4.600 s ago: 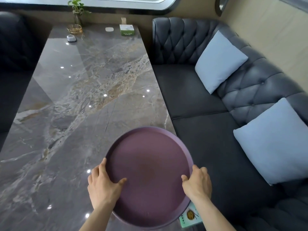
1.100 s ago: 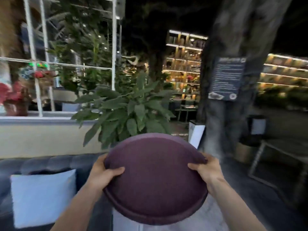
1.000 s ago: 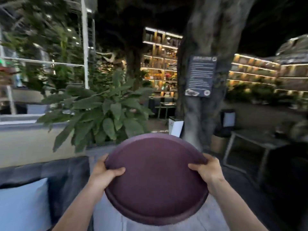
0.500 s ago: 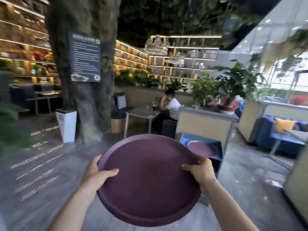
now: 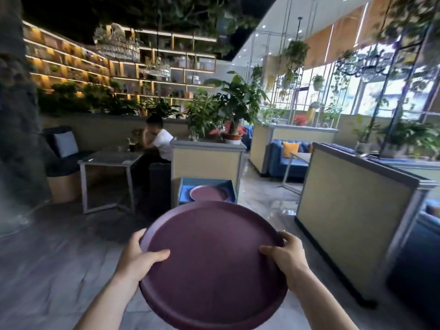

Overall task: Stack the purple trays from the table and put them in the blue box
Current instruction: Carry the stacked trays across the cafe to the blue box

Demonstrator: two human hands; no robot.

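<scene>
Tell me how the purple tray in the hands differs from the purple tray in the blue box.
The held tray is up in the air, gripped at its rim by the left hand and right hand; the tray in the blue box lies untouched. The held tray is near the camera, the boxed one farther ahead. Both are round, purple and empty.

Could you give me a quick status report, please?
Left hand and right hand grip purple tray. Blue box ahead, one tray inside. Floor between looks open.
</scene>
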